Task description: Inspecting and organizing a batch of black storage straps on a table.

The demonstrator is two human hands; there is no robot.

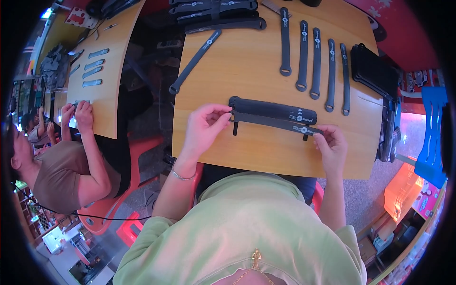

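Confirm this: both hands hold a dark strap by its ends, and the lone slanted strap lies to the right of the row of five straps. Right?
Not quite: the lone slanted strap lies to the left of the row of five straps, as the head view shows. The left hand and right hand do hold a dark strap by its ends.

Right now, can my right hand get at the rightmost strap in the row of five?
Likely yes: just tabletop shows between your right hand and the near end of the rightmost strap, though that hand pinches the held strap and might have to let go.
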